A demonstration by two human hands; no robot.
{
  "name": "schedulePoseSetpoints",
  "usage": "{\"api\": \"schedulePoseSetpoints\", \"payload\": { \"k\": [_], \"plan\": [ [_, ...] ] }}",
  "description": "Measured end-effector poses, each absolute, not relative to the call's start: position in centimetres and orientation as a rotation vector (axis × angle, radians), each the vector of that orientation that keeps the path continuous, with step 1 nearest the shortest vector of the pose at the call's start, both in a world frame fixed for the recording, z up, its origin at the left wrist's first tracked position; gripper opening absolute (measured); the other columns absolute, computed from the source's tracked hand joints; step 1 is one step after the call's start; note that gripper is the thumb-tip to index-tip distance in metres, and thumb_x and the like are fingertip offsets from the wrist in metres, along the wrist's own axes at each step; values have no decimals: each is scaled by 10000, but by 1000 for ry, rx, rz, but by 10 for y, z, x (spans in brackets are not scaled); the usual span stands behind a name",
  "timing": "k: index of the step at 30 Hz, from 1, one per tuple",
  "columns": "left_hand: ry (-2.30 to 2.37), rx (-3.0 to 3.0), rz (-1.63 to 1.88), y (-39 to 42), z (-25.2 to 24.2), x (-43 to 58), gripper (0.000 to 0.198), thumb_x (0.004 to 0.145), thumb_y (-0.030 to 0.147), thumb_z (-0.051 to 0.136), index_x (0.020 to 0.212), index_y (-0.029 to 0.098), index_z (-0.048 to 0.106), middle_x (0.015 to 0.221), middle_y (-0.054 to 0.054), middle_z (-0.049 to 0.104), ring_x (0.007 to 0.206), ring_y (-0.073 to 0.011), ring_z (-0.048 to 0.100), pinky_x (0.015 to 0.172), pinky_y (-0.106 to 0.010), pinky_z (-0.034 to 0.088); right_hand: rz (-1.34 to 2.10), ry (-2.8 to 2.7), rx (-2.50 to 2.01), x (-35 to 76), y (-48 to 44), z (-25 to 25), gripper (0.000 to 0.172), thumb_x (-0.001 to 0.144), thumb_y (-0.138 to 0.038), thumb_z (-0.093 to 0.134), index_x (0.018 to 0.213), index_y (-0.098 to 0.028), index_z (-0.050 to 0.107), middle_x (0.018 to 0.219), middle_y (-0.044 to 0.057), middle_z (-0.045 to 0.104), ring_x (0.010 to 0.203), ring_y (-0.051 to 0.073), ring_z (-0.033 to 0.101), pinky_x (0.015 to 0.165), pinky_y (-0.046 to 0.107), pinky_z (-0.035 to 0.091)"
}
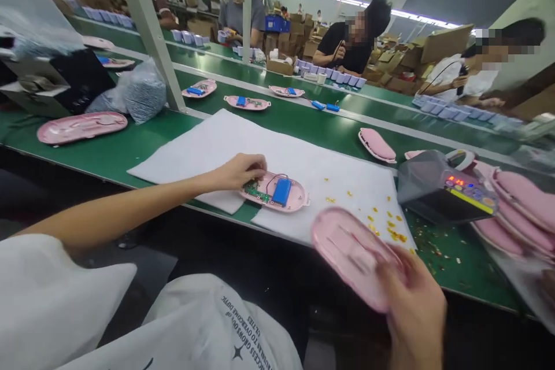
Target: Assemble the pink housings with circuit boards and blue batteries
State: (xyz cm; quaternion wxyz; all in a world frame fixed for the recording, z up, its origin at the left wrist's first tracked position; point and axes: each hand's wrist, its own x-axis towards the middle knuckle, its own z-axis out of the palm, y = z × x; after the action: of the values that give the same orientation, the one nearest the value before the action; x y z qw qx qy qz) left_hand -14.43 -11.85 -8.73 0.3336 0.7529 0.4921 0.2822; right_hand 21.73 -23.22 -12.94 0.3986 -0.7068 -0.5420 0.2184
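Note:
On the white foam sheet [225,144] lies a pink oval plastic housing [297,199] with its inside facing up. It holds a blue battery pack [281,191], thin wires and a green circuit board [260,193]. My left hand [248,170] is at the housing's left end, fingers curled down over the board; whether it pinches a wire or the rim is hidden. In front of the table edge, my right hand [411,289] grips a second pink oval shell [347,254] by its right end, hollow side showing, slightly blurred.
Small yellow pieces [395,235] are scattered over the sheet's right side. A grey machine with a red display [448,188] stands right, beside stacked pink shells [524,202]. Further housings with batteries [247,103] lie behind. A metal post [150,29] rises at left. Co-workers [355,40] sit opposite.

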Motion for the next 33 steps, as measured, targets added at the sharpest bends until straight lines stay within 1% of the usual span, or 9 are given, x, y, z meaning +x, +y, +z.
{"api": "schedulePoseSetpoints", "payload": {
  "k": [2, 5, 10, 16, 20, 23, 26, 30, 33],
  "plan": [
    [1236, 1616, 1018, -120, -95, -151, 152, 849, 307, 566, 859, 156, 545, 739, -28, 663, 680, -152, 629, 646, -259, 489, 743, -1478, -1692, 190, -185, -102, 305, 768, -417, 655, 1007, -227, 667, 1015, 95, 689, 962, 273, 639, 849, 393, 521],
    [1127, 1353, 1221, -123, -102, -161, 170, 850, 312, 574, 903, 153, 548, 707, -20, 658, 655, -152, 641, 660, -280, 528, 1288, -1596, -1609, 156, -120, -76, 553, 649, -409, 760, 1126, -159, 634, 884, 62, 687, 792, 207, 627, 698, 308, 495],
    [1052, 1472, 1048, -127, -104, -179, 265, 887, 310, 564, 1086, 173, 672, 874, -43, 711, 840, -168, 666, 797, -294, 529, 1707, -1337, -1496, 152, -100, -83, 919, 596, -349, 863, 1414, -226, 461, 815, -6, 651, 710, 132, 578, 677, 249, 469],
    [1022, 1495, 1145, -127, -106, -183, 151, 847, 280, 637, 818, 188, 753, 854, -45, 713, 805, -163, 644, 720, -250, 497, 1204, -989, -1293, 177, -102, -79, 674, 645, -438, 795, 1278, -355, 580, 816, -29, 591, 763, 149, 580, 797, 335, 529],
    [998, 1258, 1173, -125, -107, -180, 165, 838, 307, 659, 817, 173, 752, 846, -50, 714, 783, -159, 658, 719, -252, 530, 1067, -1239, -1194, 146, -91, -56, 561, 788, -624, 602, 1289, -372, 580, 641, -32, 459, 523, 124, 429, 523, 272, 433],
    [945, 1158, 1207, -127, -107, -179, 180, 838, 307, 662, 853, 150, 748, 782, -51, 711, 744, -156, 660, 726, -263, 545, 840, -1703, -1360, 104, -90, -42, 564, 779, -533, 678, 1267, -265, 593, 658, -17, 542, 571, 139, 511, 549, 270, 431],
    [944, 1157, 1286, -133, -105, -175, 200, 848, 313, 669, 888, 137, 755, 818, -68, 712, 739, -161, 655, 710, -271, 553, 578, -2280, -1368, 65, -90, -26, 338, 865, -395, 587, 1170, -251, 615, 832, 16, 675, 739, 164, 624, 700, 282, 467],
    [1032, 1479, 1540, -139, -104, -164, 161, 895, 287, 648, 896, 189, 776, 959, -78, 672, 887, -177, 641, 813, -301, 550, 333, -2795, -1294, 24, -80, -15, 76, 864, -286, 510, 898, -245, 564, 687, -27, 637, 588, 143, 546, 548, 253, 340],
    [1091, 1754, 1745, -134, -109, -155, 164, 926, 288, 621, 946, 247, 778, 1098, -85, 611, 1034, -206, 598, 904, -359, 535, 558, -2780, -1271, 5, -69, -18, 36, 808, -233, 535, 840, -228, 551, 687, -30, 642, 578, 128, 541, 533, 234, 347]
  ]
}}
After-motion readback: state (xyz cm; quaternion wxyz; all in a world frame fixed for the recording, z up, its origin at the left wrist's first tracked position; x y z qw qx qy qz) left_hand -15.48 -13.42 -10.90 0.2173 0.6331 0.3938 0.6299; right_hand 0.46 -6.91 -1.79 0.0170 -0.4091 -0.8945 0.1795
